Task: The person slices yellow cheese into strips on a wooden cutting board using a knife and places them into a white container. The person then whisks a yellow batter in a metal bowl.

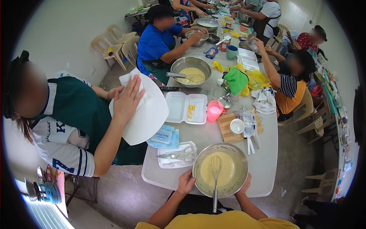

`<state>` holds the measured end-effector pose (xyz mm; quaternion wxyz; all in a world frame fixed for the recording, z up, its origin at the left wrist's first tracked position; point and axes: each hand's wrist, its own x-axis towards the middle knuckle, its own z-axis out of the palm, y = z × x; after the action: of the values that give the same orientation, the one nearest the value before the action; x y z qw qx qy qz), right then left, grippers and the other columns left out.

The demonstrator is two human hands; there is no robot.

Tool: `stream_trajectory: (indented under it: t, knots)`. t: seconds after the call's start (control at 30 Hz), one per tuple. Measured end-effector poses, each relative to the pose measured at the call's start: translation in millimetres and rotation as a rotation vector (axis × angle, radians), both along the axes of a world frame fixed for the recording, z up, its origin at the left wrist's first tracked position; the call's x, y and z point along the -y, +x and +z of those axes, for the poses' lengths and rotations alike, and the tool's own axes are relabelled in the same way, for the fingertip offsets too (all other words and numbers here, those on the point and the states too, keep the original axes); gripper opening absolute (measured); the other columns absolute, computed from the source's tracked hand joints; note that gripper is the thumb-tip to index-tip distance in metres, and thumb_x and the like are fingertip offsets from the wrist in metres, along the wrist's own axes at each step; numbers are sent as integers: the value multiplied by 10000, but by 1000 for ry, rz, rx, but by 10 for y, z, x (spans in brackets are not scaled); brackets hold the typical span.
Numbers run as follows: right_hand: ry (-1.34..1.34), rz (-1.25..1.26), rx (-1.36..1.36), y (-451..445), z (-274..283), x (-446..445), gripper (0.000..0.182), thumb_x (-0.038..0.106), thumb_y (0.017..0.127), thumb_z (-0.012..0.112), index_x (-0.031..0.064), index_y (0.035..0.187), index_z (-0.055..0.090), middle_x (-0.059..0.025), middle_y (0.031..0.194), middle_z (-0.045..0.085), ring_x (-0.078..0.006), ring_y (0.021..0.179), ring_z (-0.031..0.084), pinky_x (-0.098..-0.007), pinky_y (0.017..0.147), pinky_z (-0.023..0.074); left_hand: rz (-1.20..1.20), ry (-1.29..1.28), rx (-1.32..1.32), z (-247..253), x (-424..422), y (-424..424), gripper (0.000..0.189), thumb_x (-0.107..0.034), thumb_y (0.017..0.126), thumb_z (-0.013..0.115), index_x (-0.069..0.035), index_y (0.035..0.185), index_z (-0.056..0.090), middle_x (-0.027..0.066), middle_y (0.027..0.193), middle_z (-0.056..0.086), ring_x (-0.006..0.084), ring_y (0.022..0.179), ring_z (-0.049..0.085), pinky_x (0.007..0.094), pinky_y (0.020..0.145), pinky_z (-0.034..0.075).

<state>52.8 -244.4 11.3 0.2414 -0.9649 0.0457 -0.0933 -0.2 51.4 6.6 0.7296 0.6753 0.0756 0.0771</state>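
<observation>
A stainless steel mixing bowl (242,156) with pale yellow batter (226,177) sits at the near edge of the white table, tilted slightly towards me. My left hand (186,182) grips its left side, thumb against the outer wall. Around the lower right wall is my right hand (245,184), its fingers partly hidden by the bowl. A wire whisk (216,169) stands in the batter, its metal handle resting over the near rim. Just left of the bowl, kitchen scissors (178,155) lie on a white foam tray (168,163). Beyond it lies a bamboo cutting board (226,134) with a small white cup (236,126).
At left a co-worker in a green apron wipes a white plate (151,114). Nearby are a wet-wipes pack (164,137), an open foam box (197,114) with yellow pieces, a pink cup (214,111), a knife (171,89) and another batter bowl (207,67). Other people work farther along.
</observation>
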Motion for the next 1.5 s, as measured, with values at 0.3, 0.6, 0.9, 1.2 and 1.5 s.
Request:
stream_trajectory:
  t: [0.3, 0.6, 0.9, 1.2, 1.5]
  knots:
    - [-45, 46, -6, 4, -102, 56, 157, 139, 785, 713, 56, 880, 620, -132, 867, 506, -353, 877, 521, -463, 725, 428, -4, 59, -45, -95, -28, -21, 573, -380, 900, 646, 52, 1274, 611, 83, 869, 646, 152, 757, 583, 294, 716, 490]
    - [-74, 44, -40, 28, -22, 20, 148, 153, 785, 718, 61, 869, 637, -132, 862, 510, -346, 864, 521, -460, 716, 425, 1, 83, -54, -86, -25, -15, 548, -329, 883, 661, 40, 1284, 612, 106, 883, 665, 163, 776, 630, 301, 746, 521]
    - [-47, 5, -108, 24, -184, 74, 164, 169, 795, 731, 62, 881, 642, -121, 874, 524, -335, 874, 530, -450, 724, 433, -27, 98, -124, 116, -54, -30, 535, -284, 897, 653, 45, 1314, 587, 134, 1006, 710, 171, 861, 674, 303, 808, 541]
    - [-2, 6, -66, 13, -125, 54, 178, 198, 802, 734, 70, 890, 645, -121, 881, 543, -332, 878, 539, -447, 734, 442, -26, 34, -103, 39, -15, -62, 536, -267, 917, 644, 48, 1343, 568, 143, 1077, 714, 178, 925, 681, 307, 858, 539]
    - [-74, 31, -111, 39, -73, 36, 175, 201, 800, 735, 80, 899, 656, -122, 888, 547, -330, 879, 543, -443, 725, 449, 15, 85, -29, -101, 5, -46, 539, -274, 899, 654, 49, 1325, 585, 131, 996, 702, 180, 859, 661, 309, 813, 535]
